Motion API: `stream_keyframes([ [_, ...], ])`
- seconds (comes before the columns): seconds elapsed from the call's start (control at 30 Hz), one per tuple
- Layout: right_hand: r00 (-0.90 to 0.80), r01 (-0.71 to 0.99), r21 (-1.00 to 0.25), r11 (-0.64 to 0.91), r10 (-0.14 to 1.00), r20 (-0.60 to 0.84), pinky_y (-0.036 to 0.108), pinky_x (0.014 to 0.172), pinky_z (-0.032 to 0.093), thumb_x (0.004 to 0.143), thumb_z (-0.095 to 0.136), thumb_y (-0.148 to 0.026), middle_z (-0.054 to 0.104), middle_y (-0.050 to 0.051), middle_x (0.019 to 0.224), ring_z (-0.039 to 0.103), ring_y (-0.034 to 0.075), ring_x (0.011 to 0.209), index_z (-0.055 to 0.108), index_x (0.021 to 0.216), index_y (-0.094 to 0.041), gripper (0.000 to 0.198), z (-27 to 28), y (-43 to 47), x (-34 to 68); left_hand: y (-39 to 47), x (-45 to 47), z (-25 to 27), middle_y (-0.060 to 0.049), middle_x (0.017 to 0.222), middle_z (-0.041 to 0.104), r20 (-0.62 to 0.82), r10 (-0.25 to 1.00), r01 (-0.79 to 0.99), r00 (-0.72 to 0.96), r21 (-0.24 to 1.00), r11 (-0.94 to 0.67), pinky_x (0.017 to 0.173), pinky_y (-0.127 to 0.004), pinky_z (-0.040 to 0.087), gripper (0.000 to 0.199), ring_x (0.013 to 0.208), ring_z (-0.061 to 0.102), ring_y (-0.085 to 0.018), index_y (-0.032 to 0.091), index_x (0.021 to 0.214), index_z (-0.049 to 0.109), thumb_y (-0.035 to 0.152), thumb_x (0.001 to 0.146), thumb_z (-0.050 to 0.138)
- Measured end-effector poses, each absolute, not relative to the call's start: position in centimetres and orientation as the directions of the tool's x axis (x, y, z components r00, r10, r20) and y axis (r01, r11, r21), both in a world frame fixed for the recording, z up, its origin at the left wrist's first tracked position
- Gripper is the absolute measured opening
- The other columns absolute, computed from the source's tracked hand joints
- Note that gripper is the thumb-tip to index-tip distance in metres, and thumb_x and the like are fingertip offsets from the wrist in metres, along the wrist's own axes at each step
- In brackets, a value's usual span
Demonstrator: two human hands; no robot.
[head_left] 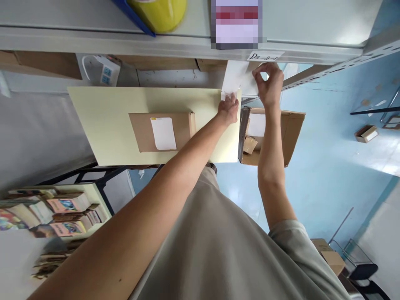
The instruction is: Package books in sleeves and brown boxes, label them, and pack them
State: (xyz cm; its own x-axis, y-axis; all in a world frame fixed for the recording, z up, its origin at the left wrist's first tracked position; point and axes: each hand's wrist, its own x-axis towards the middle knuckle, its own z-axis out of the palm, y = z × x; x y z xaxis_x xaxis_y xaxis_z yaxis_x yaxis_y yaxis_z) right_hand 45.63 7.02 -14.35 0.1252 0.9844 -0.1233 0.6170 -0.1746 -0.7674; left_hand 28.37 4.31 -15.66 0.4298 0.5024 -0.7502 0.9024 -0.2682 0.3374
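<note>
My left hand [229, 109] lies at the right end of a pale yellow board [106, 125], fingers stretched forward and fingertips resting on the near end of a white strip [234, 77]. The strip runs away from me under the shelf edge. My right hand [270, 83] is raised beyond the board's right end, just below the shelf label, with thumb and forefinger closed in a pinch. What the pinch holds, if anything, is too small to tell. A flat brown cardboard parcel [142, 133] with a white label [164, 133] lies on the board, left of my left hand.
An open cardboard box [290, 137] stands below my right forearm, with cardboard scraps inside. A metal shelf [187, 43] crosses above the board, carrying a yellow container [162, 14]. A power strip [108, 75] sits behind the board. Stacked books [68, 204] are at lower left.
</note>
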Motion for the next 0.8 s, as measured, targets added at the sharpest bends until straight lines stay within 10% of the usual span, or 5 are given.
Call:
stream_keyframes([
  [0.13,0.123,0.545,-0.789,-0.282,0.959,-0.257,0.052,0.129,0.052,0.082,0.092,-0.073,0.080,0.003,0.154,0.064,0.032,0.153,0.068,0.111,-0.041,0.049,-15.9,7.5,43.9,4.1,28.2,-16.3,-0.018,0.208,0.005,-0.731,0.509,0.891,0.454,0.369,-0.264,0.153,-0.062,0.032,0.111,0.191,0.015,-0.047,0.012,0.195,0.029,0.054,0.104,0.078],
  [0.33,0.082,0.400,-0.807,-0.434,0.894,-0.440,0.050,0.127,0.041,0.038,0.078,-0.117,0.090,-0.003,0.099,0.054,0.027,0.143,0.066,0.093,-0.047,0.090,-16.8,9.4,41.0,4.2,28.0,-16.5,-0.016,0.208,0.004,-0.734,0.506,0.891,0.453,0.364,-0.270,0.151,-0.060,0.036,0.111,0.191,0.016,-0.046,0.014,0.196,0.028,0.048,0.103,0.077],
  [0.6,-0.022,0.617,-0.753,-0.229,0.951,-0.308,0.055,0.141,0.035,0.083,0.089,-0.087,0.092,-0.005,0.108,0.070,0.031,0.131,0.071,0.080,-0.044,0.047,-14.9,8.7,42.6,4.3,28.4,-16.9,-0.013,0.208,0.009,-0.739,0.525,0.906,0.423,0.351,-0.237,0.151,-0.059,0.037,0.109,0.192,0.016,-0.045,0.018,0.195,0.032,0.045,0.101,0.080],
  [0.8,0.272,0.478,-0.863,-0.161,0.962,-0.029,0.051,0.112,0.066,0.106,0.081,-0.043,0.088,0.006,0.108,0.083,0.030,0.110,0.080,0.098,-0.028,0.017,-15.3,7.9,47.7,4.1,28.5,-17.6,-0.021,0.207,0.003,-0.729,0.519,0.891,0.446,0.416,-0.181,0.152,-0.061,0.033,0.117,0.192,0.011,-0.050,0.010,0.194,0.030,0.043,0.097,0.086],
])
